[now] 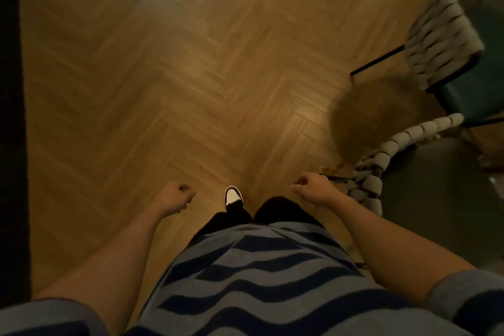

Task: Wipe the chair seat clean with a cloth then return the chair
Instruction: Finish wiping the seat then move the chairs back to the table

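Observation:
Two chairs with woven grey rope backs stand at the right. The nearer chair [376,169] has its rope back just right of my right hand, and its dark seat [436,199] lies beyond. The farther chair [439,35] has a green seat [480,84]. My left hand [177,195] hangs over the floor with fingers curled into a loose fist and nothing in it. My right hand [311,188] is also a loose fist, a short way left of the nearer chair's back, not touching it. No cloth is in view.
A herringbone wood floor [191,76] fills the middle. A blurred round brownish shape [373,114] sits between the two chairs. A dark edge [11,117] runs down the left side. One black-and-white shoe [233,196] shows below my striped shirt.

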